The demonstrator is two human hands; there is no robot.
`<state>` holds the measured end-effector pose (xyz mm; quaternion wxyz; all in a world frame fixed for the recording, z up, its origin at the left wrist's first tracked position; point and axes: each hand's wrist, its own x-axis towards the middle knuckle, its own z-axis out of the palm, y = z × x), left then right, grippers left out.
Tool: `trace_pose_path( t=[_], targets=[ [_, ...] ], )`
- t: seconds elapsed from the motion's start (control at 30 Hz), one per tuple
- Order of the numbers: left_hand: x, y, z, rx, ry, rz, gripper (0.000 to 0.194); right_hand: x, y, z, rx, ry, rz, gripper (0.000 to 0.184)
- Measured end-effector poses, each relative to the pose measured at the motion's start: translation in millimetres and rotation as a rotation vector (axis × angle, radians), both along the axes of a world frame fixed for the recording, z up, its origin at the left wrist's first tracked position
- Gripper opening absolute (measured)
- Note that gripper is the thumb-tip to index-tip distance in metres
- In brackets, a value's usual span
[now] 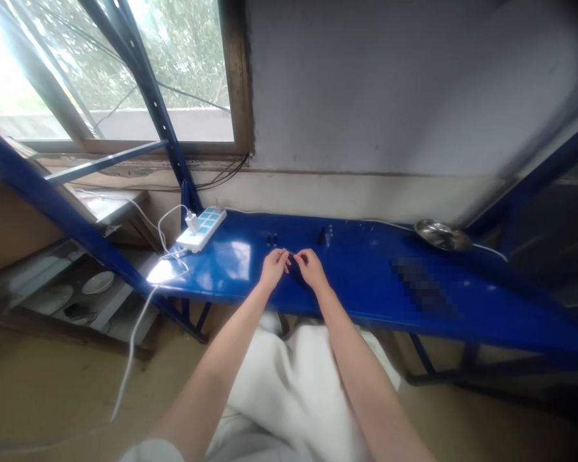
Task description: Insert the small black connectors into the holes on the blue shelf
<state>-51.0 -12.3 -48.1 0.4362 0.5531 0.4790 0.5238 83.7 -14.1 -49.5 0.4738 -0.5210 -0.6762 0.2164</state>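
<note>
Above the blue table (366,282), my left hand (273,266) and my right hand (311,266) are close together with fingertips pinched. Between them is a small dark piece (291,256), mostly covered by the fingers; its kind is too small to make out. Both hands look closed on it from either side. Just beyond my left hand stand a couple of small black pieces (272,239). Past my right hand lies a black stick-like piece (322,235), with several small clear pieces (330,232) beside it.
A white power strip (203,229) with a plugged-in charger sits at the table's left end, its cable hanging to the floor. A shiny metal bowl (443,235) stands at the back right. A blurred-out dark patch lies nearer. Blue posts (149,83) rise at the left.
</note>
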Motion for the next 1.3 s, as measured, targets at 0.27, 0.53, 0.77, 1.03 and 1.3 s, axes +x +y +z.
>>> trace_pose_path(
  t=[0.27, 0.53, 0.77, 1.03, 1.3],
  targets=[
    [-1, -2, 3.5, 0.032, 0.036, 0.005, 0.022, -1, -4, 1.8, -0.076, -0.038, 0.123, 0.014],
    [-2, -4, 4.9, 0.036, -0.097, -0.092, 0.022, -1, -2, 0.6, 0.026, -0.100, 0.184, 0.012],
    [-1, -5, 6.5, 0.011, -0.178, -0.115, 0.015, -2, -2, -1.0, 0.024, -0.149, 0.247, 0.015],
    [0, -7, 10.4, -0.031, -0.165, -0.067, 0.013, -3, -5, 4.5, 0.032, -0.146, 0.004, 0.023],
    [-1, -8, 10.0, -0.034, -0.144, -0.045, 0.014, 3, -6, 8.7, -0.088, -0.045, -0.258, 0.027]
  ],
)
